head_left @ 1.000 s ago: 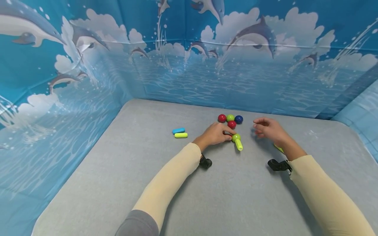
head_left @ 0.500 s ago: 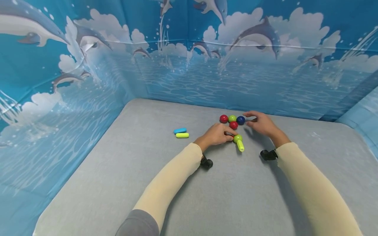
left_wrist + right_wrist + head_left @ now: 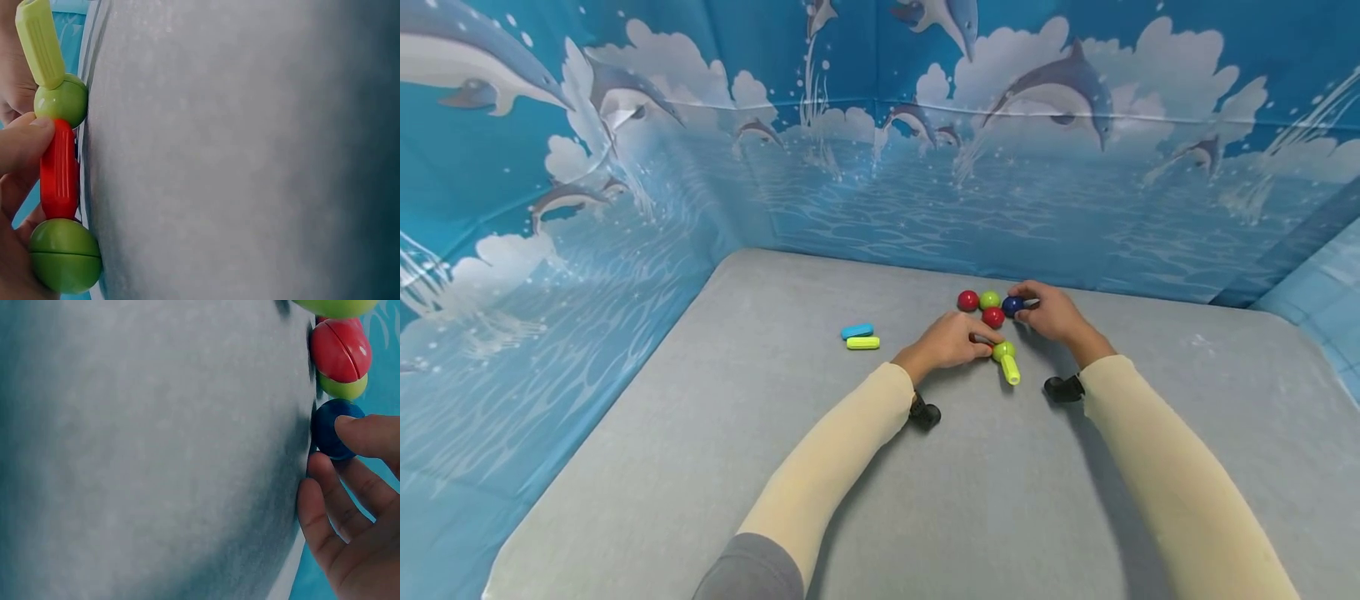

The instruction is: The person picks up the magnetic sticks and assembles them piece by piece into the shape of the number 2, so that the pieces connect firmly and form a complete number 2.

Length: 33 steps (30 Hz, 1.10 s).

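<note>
1. Pinching the blue ball [image 3: 1012, 307] on the counter [image 3: 970, 500] with the right hand [image 3: 1051, 313]: thumb on the near side, index finger on the far side, closed to the ball's girth. Unclear: any middle-finger contact.
2. Gripping the red bar [image 3: 59, 172] in the left hand [image 3: 951, 340], thumb beside 1 green ball [image 3: 61, 100]; a yellow bar [image 3: 40, 44] on that ball, a 2nd green ball [image 3: 65, 256] at the red bar's other end.
3. Probably at the stage of securing the blue ball. Press evenly across its widest part; likely to roll if squeezed off-centre. Avoid nudging the nearby front red ball [image 3: 992, 317].
4. Steady the red bar low, without twisting its joints.
5. Forearms angled inward from opposite sides; right wrist low over the counter, remaining fingers loosely extended. Left hand low too, reaching rightward.
</note>
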### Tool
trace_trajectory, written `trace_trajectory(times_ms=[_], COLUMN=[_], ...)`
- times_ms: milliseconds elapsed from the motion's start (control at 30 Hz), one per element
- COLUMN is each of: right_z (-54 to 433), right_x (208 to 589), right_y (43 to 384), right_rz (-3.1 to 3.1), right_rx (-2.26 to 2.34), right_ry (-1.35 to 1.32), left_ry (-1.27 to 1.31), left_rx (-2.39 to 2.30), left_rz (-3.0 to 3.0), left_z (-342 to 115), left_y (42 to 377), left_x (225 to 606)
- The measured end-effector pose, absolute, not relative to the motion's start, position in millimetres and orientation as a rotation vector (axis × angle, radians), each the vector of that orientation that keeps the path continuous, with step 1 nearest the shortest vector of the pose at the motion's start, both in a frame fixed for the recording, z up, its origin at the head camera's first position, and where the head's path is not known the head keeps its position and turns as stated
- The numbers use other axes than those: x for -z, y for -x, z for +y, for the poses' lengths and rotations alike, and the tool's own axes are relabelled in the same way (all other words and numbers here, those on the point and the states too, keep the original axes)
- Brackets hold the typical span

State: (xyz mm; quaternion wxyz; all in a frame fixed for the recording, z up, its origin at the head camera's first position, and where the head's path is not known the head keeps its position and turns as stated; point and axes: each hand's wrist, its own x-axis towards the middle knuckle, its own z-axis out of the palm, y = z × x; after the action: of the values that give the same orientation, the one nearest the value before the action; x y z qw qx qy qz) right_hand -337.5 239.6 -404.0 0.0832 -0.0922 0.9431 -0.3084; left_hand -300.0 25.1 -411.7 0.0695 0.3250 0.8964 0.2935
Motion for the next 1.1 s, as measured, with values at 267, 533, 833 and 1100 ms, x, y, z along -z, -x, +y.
trace_trajectory(times_ms=[267,533,833,1100], right_z=[242.1,249.2,270.4,282.4], right_x=[408.4,407.7,385.0,376.4], right_y=[333.3,328.1,301.8,263.6], right_rz=[2.834,2.830,2.859,2.905], right_rx=[0.937,0.957,0.964,0.934], right_ry=[0.233,0.197,0.274,0.402], left_ry=[-0.990,-0.977,-0.938,-0.937], left_rx=[-0.867,-0.905,-0.906,-0.933], left_rz=[2.694,2.686,2.697,2.692], left_z=[28.3,26.8,25.4,25.5], left_y=[297.6,297.9,300.4,298.5], left_x=[412.5,414.4,416.2,414.2])
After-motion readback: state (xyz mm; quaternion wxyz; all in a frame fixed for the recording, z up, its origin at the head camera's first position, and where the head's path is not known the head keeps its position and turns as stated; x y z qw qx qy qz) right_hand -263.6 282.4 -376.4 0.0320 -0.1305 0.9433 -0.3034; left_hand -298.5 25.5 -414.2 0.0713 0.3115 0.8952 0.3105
